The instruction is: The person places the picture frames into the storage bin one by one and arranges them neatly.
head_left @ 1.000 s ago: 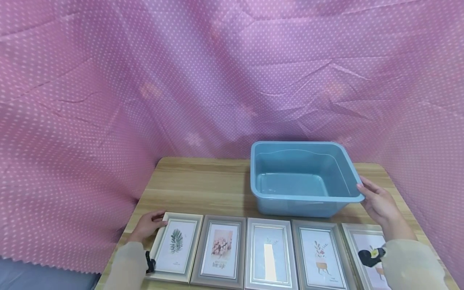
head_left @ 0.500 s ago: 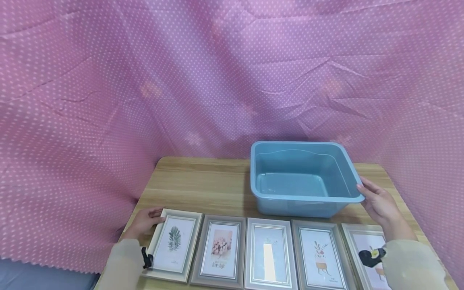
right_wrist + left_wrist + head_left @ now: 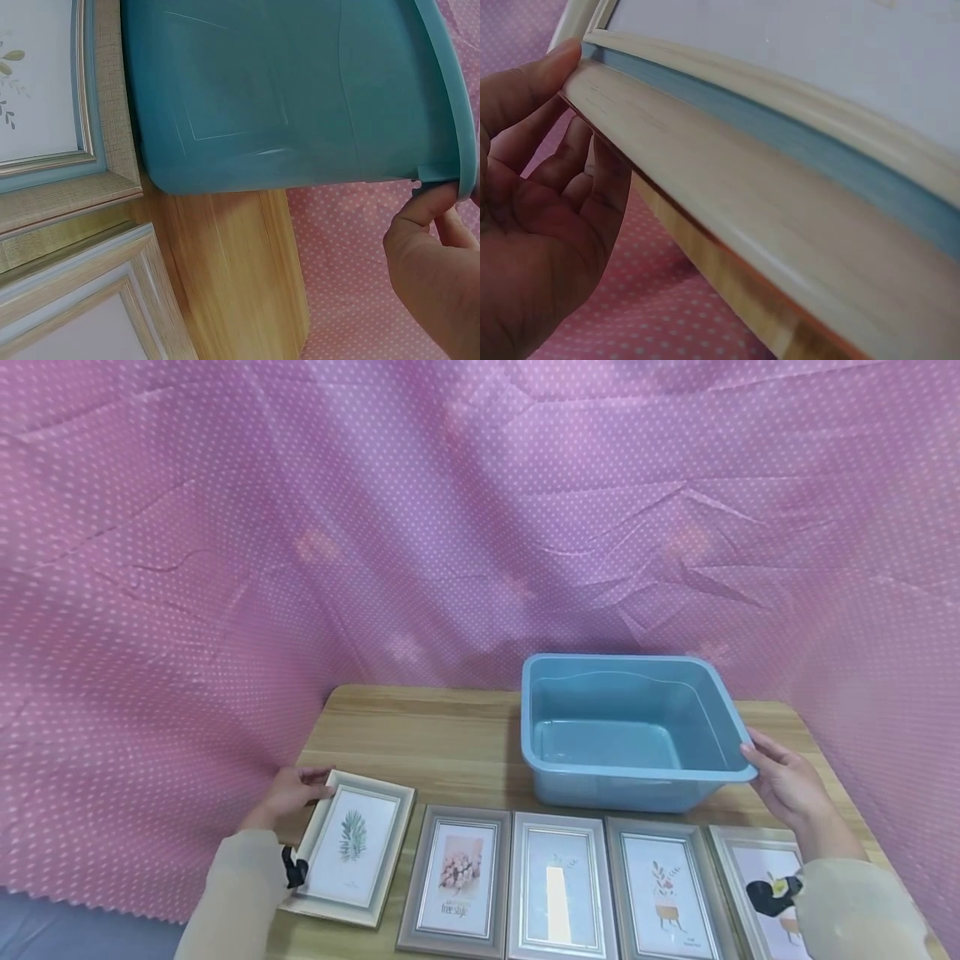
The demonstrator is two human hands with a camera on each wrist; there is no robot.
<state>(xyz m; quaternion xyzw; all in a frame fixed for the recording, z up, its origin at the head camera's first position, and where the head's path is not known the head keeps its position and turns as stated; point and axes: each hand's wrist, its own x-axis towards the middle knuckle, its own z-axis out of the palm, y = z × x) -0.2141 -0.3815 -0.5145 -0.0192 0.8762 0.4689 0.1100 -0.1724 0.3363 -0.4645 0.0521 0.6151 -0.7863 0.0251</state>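
The left hand [image 3: 288, 793] pinches the leaf picture [image 3: 351, 843] near its far outer corner, thumb above, fingers beneath; a firm, level hold should stop the other end dipping (whether it clears the wood everywhere is hard to tell). The right hand [image 3: 787, 785] pinches the tub [image 3: 615, 787] by its rim, best held steady. Inward from the left fingers, past the leaf picture, a narrow strip of table [image 3: 395, 906] precedes the flower picture [image 3: 456, 883]; more room lies beyond the fingertips.
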